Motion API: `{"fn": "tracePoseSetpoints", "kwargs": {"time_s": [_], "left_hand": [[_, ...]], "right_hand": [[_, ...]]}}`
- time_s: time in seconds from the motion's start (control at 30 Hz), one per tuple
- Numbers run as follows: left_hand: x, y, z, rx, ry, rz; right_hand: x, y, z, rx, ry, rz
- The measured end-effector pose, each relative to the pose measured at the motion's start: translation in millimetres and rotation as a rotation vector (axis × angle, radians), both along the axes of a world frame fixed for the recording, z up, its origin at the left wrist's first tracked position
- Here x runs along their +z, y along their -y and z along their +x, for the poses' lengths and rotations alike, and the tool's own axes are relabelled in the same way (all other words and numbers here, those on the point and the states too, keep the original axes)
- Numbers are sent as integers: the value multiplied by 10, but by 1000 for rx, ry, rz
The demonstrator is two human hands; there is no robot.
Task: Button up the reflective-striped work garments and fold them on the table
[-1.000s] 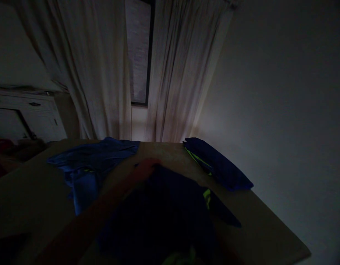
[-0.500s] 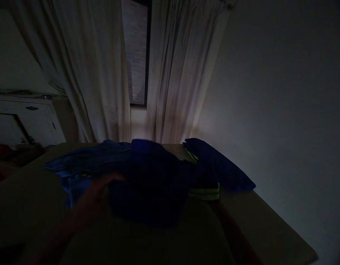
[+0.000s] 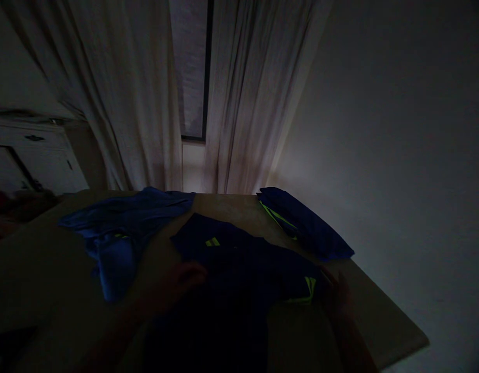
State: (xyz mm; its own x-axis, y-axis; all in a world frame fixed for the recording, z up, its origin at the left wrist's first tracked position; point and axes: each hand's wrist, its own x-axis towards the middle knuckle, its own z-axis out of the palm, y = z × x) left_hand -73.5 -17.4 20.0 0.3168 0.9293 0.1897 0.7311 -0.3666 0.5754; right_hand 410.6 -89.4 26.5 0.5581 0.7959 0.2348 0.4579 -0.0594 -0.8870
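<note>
A dark navy shirt [image 3: 239, 264] with a yellow-green logo and sleeve stripes lies spread flat on the table [image 3: 379, 316] in front of me. My left hand [image 3: 177, 285] rests on the shirt's left edge, fingers seemingly laid flat. My right hand [image 3: 338, 292] sits at the right sleeve near the striped cuff; the room is too dark to make out its fingers. A lighter blue garment [image 3: 118, 233] lies crumpled at the table's left. A folded navy garment [image 3: 305, 228] with a yellow-green stripe lies at the far right.
Pale curtains [image 3: 243, 103] hang behind the table around a dark window. A white cabinet [image 3: 33, 155] stands at the left. A bare wall runs along the right, close to the table's right edge.
The navy shirt was lifted and bunched between my hands; now it lies spread flat with its logo up. Both hands have come down to its sides.
</note>
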Motion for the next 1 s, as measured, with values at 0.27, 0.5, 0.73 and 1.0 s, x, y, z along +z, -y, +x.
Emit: {"fn": "tracePoseSetpoints", "kwargs": {"time_s": [0.27,0.5,0.73,1.0], "left_hand": [[-168,-55,410,-130,-8,50],[58,817,296,-377,72,-146],[-289,152,181,-9,-44,64],[-307,-554,590,5,-292,61]], "right_hand": [[364,-101,-19,102,-232,77],[197,238,870,3,-209,78],[222,446,1042,-138,-332,208],[434,-98,491,280,394,-307]]}}
